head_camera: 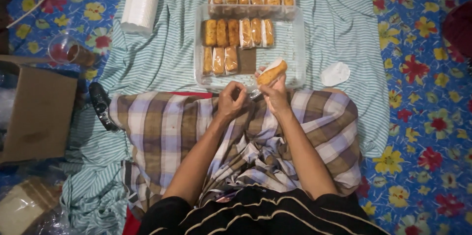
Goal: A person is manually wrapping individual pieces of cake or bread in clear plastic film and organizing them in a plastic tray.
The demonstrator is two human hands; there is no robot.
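Seen from above, a seated person with a plaid cloth (162,126) over the lap works at a golden-brown fried roll (272,72) in a clear plastic sleeve. The right hand (275,98) pinches the roll from below, holding it tilted up just over the near edge of a clear plastic tray (299,53). The left hand (231,100) is curled, its fingers pressed together at the loose tail of the wrapper beside the right hand. As a judgement, the thin slippery film could slide through the fingers, or a hard squeeze could crush the crumbly crust; a dropped roll would land on the lap or knock the tidy rows in the tray. The tray holds rows of wrapped rolls (239,32), stubby, oblong and rough-crumbed under glossy film; a second tray (250,12) of the same lies just beyond. Under them is a soft, rumpled green-and-white striped cloth (177,53), spread over a blue floral mat (423,97). Near the tray lies a small white plastic piece (335,73). To the left are a ribbed white stack, possibly cups or liners (140,9), a clear plastic cup (66,49), a black glossy object (101,106) and a brown cardboard box (37,114).
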